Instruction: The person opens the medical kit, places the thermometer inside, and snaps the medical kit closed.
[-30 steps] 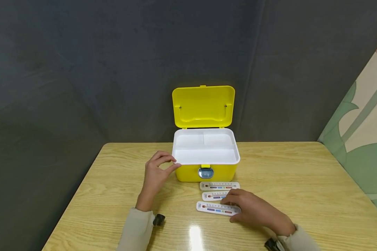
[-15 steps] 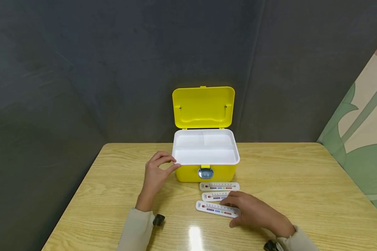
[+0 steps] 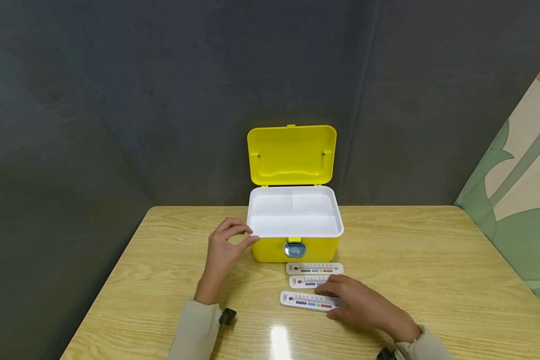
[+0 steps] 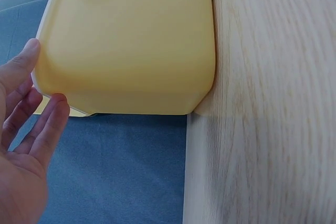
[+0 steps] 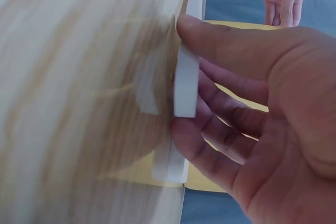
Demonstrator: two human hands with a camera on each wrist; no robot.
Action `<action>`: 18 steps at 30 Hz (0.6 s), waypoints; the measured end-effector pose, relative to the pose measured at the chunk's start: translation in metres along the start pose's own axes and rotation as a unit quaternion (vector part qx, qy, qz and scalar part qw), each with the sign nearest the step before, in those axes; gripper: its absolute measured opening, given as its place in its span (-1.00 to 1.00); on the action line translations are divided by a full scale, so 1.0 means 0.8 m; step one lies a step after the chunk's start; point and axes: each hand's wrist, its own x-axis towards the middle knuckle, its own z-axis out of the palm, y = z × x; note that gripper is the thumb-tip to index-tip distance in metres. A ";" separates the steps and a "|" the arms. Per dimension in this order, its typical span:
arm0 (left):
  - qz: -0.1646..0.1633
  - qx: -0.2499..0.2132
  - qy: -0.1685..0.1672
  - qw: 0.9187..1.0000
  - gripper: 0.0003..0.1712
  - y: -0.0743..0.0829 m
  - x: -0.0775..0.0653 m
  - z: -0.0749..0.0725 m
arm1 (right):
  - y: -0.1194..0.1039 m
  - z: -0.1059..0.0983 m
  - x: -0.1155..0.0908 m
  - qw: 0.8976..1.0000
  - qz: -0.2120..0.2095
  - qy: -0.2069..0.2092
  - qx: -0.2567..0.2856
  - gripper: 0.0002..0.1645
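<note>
A yellow storage box (image 3: pixel 274 250) stands with its lid raised, a white divided tray (image 3: pixel 297 225) in its top. My left hand (image 3: pixel 222 252) pinches the tray's rim at the front left corner, thumb in front; the left wrist view shows thumb and fingertips at that edge. In front of the box lie three white thermometers with coloured scales. My right hand (image 3: pixel 362 302) grips the right end of the nearest thermometer (image 3: pixel 303 300), thumb on its near edge and fingers on its far edge. The middle thermometer (image 3: pixel 301 281) is partly covered by that hand; the far thermometer (image 3: pixel 315 268) lies beside the box.
The wooden table (image 3: pixel 162 280) reaches back to a dark cloth-like wall (image 3: pixel 184 100). Close behind the box, the raised yellow lid (image 3: pixel 292 155) stands near that wall. A panel with painted leaves (image 3: pixel 522 225) rises beyond the table's right edge.
The nearest thermometer has turned slightly, its left end coming a little toward the person. My right hand has shifted slightly left with it. My left hand stays at the box's corner.
</note>
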 end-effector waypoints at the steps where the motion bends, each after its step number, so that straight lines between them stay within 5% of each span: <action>1: -0.002 0.001 0.000 1.000 -0.81 0.000 0.000 0.000 | 0.000 0.000 0.000 1.000 -0.003 0.004 -0.002 -0.52; 18: -0.010 0.009 0.000 1.000 -0.83 -0.001 -0.002 0.001 | -0.002 0.002 -0.005 0.997 -0.050 0.058 0.005 -0.57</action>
